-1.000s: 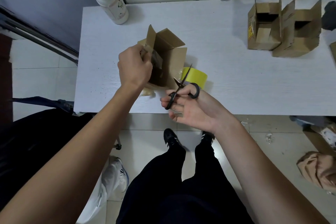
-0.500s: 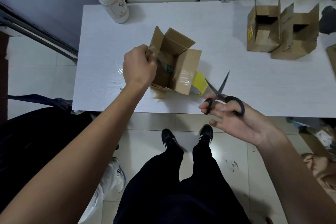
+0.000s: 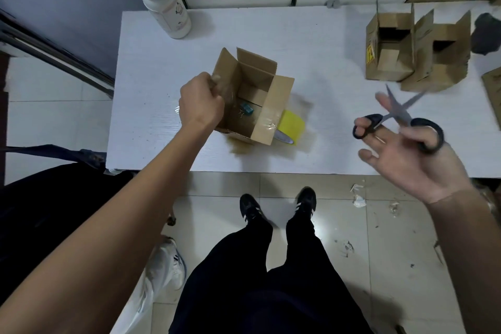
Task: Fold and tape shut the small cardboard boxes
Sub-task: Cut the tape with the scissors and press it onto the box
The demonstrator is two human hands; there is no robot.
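A small cardboard box (image 3: 273, 108) stands open on the white table (image 3: 320, 43), its flaps up and clear tape on its right flap. A small teal clip (image 3: 246, 110) lies inside it. My left hand (image 3: 200, 103) grips the box's left flap. A yellow tape roll (image 3: 290, 127) lies just right of the box, partly hidden behind it. My right hand (image 3: 404, 154) holds black scissors (image 3: 398, 122) with blades spread, over the table's front right part, well away from the box.
Two more open cardboard boxes (image 3: 393, 51) stand at the back right, with a dark object (image 3: 486, 35) beside them. A white bottle (image 3: 162, 0) stands at the back left corner. Paper scraps litter the tiled floor (image 3: 360, 225) near my feet.
My right hand has swung the scissors from beside the box out to the right. The box has turned upright in my left hand, baring the tape roll.
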